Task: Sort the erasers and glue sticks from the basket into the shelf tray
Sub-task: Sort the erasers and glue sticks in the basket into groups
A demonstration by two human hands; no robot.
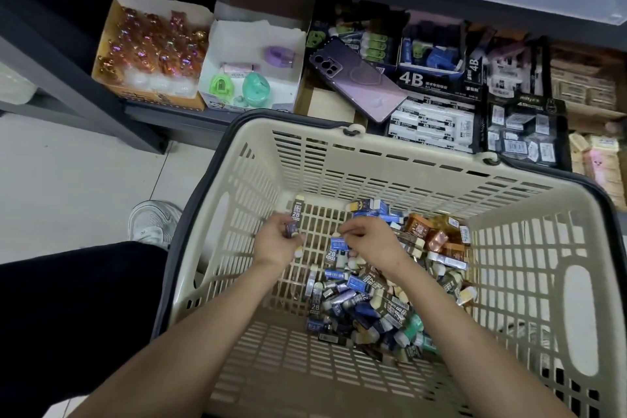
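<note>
Erasers [366, 295] marked 2B in basket [373, 176], left grip [278, 243] holding some — right grip [373, 241] pinching one

Pale tiled floor [84, 173], dark shelving [101, 112]

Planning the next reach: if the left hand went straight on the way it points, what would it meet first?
Probably the basket's far wall; the left hand, gripping 2B erasers, points there, though depth is unclear.
</note>
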